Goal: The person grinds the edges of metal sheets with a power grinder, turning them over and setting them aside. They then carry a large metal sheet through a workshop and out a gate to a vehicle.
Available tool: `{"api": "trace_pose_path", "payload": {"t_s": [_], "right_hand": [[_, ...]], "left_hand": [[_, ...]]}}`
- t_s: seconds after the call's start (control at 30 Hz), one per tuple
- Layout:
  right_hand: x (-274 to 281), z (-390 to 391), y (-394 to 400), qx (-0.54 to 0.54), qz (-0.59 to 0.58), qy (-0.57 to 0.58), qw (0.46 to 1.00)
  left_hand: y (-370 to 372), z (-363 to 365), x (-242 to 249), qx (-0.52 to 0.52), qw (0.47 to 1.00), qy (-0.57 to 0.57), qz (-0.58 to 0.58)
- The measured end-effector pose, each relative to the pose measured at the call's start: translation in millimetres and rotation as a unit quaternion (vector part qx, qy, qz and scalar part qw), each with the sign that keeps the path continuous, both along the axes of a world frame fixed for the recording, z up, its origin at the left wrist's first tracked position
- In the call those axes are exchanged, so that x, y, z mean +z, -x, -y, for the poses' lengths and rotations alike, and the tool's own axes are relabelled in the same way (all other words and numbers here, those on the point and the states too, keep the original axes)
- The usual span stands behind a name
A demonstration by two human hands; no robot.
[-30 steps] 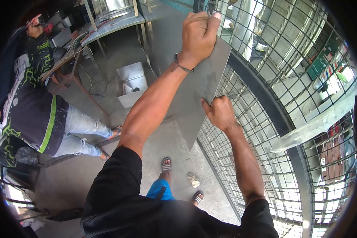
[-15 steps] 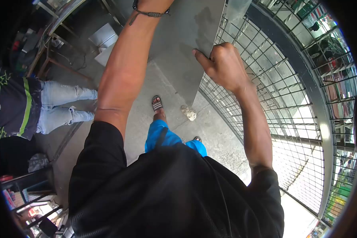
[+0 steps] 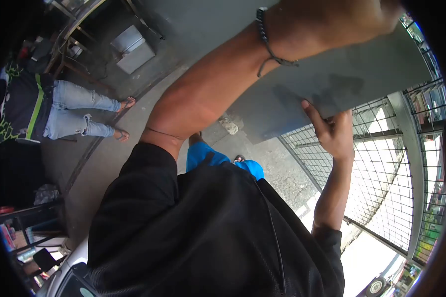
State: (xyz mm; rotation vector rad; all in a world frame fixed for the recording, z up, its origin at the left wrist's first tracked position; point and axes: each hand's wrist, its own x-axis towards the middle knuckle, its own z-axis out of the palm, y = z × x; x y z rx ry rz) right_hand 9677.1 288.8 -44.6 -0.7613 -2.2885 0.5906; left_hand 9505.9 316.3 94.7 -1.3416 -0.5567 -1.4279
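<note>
A large flat grey panel (image 3: 302,89) with dark smudges hangs tilted in front of me. My right hand (image 3: 332,129) grips its lower edge, the thumb on the near face and the fingers curled behind. At the upper right, my left hand (image 3: 352,22) reaches across the panel, closed near its top edge; what its fingers hold is hidden by the hand and the frame edge. A braided bracelet (image 3: 265,42) circles my left wrist.
Metal mesh (image 3: 366,173) stands on the right. A person in ripped jeans (image 3: 79,109) is at the left. White boxes (image 3: 134,54) lie near a metal frame at the upper left. A pale lump (image 3: 229,124) is on the floor by my feet. Part of a car shows at the lower left.
The panel has swung to the right and tilted. My left hand has come into view, moving right across it. My right hand has shifted right and down, still on the panel's edge.
</note>
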Motion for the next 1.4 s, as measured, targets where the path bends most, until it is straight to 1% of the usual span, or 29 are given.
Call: {"api": "trace_pose_path", "payload": {"t_s": [0.03,0.07,0.1,0.13,0.2,0.23,0.33,0.37,0.4,0.47,0.5,0.57,0.63,0.7,0.73,0.8,0.9,0.93,0.97,1.0,1.03,1.07,1.1,1.13,1.2,1.27,1.33,1.37,1.4], "right_hand": [[-8.1,1.3,-10.9,0.035,-0.090,-0.036,0.995],[-10.1,9.9,-26.4,-0.010,-0.082,0.057,0.995],[-19.2,10.8,-37.2,-0.015,-0.123,0.039,0.992],[-21.1,16.6,-49.5,-0.039,-0.118,0.061,0.990],[-32.6,19.7,-65.0,-0.047,-0.155,0.077,0.984],[-32.6,21.1,-66.8,-0.042,-0.167,0.069,0.983],[-34.0,25.8,-77.1,-0.071,-0.165,0.123,0.976],[-38.7,22.6,-82.0,-0.054,-0.137,0.128,0.981],[-44.7,21.9,-85.6,-0.037,-0.108,0.134,0.984],[-47.4,30.2,-83.7,-0.049,-0.119,0.133,0.983],[-40.5,39.5,-77.5,-0.064,-0.132,0.099,0.984],[-36.3,41.3,-75.8,-0.078,-0.150,0.052,0.984],[-43.5,47.9,-87.4,-0.075,-0.102,0.152,0.980],[-40.2,52.1,-85.5,-0.079,-0.098,0.138,0.982],[-38.9,54.0,-85.4,-0.081,-0.090,0.127,0.984],[-41.3,57.9,-80.1,-0.091,-0.121,0.100,0.983],[-34.5,61.6,-77.4,-0.055,-0.119,0.168,0.977],[-23.2,65.6,-71.7,-0.074,-0.086,0.088,0.990],[-6.6,62.8,-69.9,-0.035,-0.018,0.115,0.993],[-1.9,63.3,-69.2,-0.025,0.014,0.066,0.997],[-0.7,61.2,-67.7,-0.002,-0.018,0.018,1.000],[-7.7,50.4,-72.8,0.036,-0.009,-0.049,0.998],[-12.5,44.2,-76.1,0.065,-0.027,-0.100,0.993],[-12.4,41.2,-78.0,0.090,-0.054,-0.078,0.991],[-17.6,37.7,-76.5,0.091,-0.029,-0.110,0.989],[-19.5,35.4,-88.0,0.085,-0.042,-0.121,0.988],[-24.2,34.0,-106.6,0.100,-0.055,-0.130,0.985],[-25.4,32.8,-119.3,0.095,-0.042,-0.127,0.986],[-26.6,30.4,-130.0,0.095,-0.028,-0.124,0.987]], "left_hand": [[-14.5,7.0,1.3,0.029,0.999,-0.018,-0.021],[-30.2,8.8,-4.7,-0.009,0.999,0.038,0.014],[-44.4,6.4,-12.6,-0.049,0.993,0.092,0.052],[-56.1,4.6,-18.3,-0.095,0.980,0.149,0.094],[-74.2,6.1,-16.6,-0.139,0.977,0.116,0.115],[-77.0,8.4,-18.1,-0.123,0.979,0.127,0.105],[-76.0,11.6,-19.4,-0.137,0.977,0.144,0.075],[-71.5,15.7,-21.9,-0.121,0.975,0.179,0.043],[-64.5,20.5,-20.1,-0.127,0.976,0.174,0.038],[-43.1,34.0,-13.2,-0.140,0.978,0.151,0.015],[-20.7,41.4,-8.9,-0.086,0.985,0.148,0.008],[37.5,46.2,0.0,-0.032,0.989,0.142,0.003],[99.8,33.1,-5.5,0.004,0.990,0.138,0.013],[134.2,19.4,-6.7,0.032,0.992,0.123,0.024],[141.0,16.8,-8.5,0.028,0.992,0.122,0.022],[146.5,12.5,-10.0,-0.005,0.977,0.209,0.037],[142.8,9.7,-6.6,-0.029,0.982,0.186,0.033],[139.8,21.8,-4.4,-0.025,0.968,0.244,0.049],[136.2,22.2,-3.4,-0.013,0.968,0.239,0.070],[134.0,25.7,-6.8,-0.020,0.962,0.253,0.097],[133.4,20.1,-14.8,-0.035,0.950,0.243,0.191],[134.5,15.8,-19.9,-0.075,0.938,0.237,0.243],[121.1,16.5,-16.7,-0.130,0.924,0.239,0.268],[138.8,16.8,-18.8,-0.164,0.914,0.285,0.240],[120.5,22.6,-12.4,-0.086,0.924,0.261,0.267],[113.0,21.1,-12.3,-0.114,0.924,0.256,0.262],[85.4,27.9,-12.1,-0.049,0.915,0.240,0.320],[78.6,27.1,-12.7,-0.056,0.916,0.235,0.321],[50.9,31.8,-13.1,-0.025,0.920,0.237,0.311]]}}
